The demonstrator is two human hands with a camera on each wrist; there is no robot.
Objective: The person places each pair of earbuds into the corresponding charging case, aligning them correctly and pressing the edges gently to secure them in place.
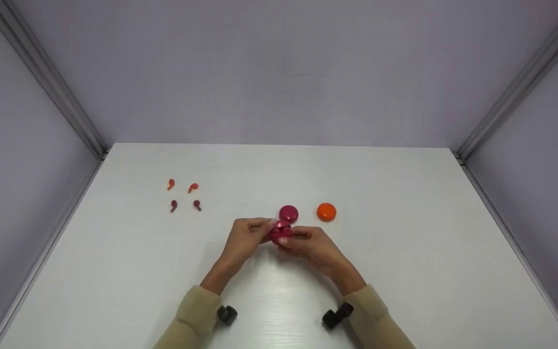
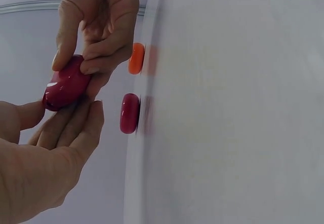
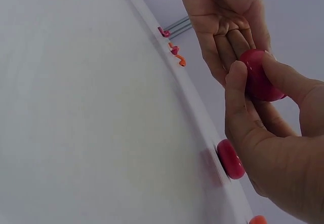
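Both hands meet over white table, near its middle. Left hand and right hand pinch same glossy magenta round case, fingers curled round it, held just above tabletop. Second magenta round piece lies on table just behind the hands; orange round case beside it. Four small earbuds, two orange, two dark red, well apart at far left.

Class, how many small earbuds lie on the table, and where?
4, all at the table's far left: two orange earbuds behind, two dark red earbuds in front. Others may be hidden inside the cases.
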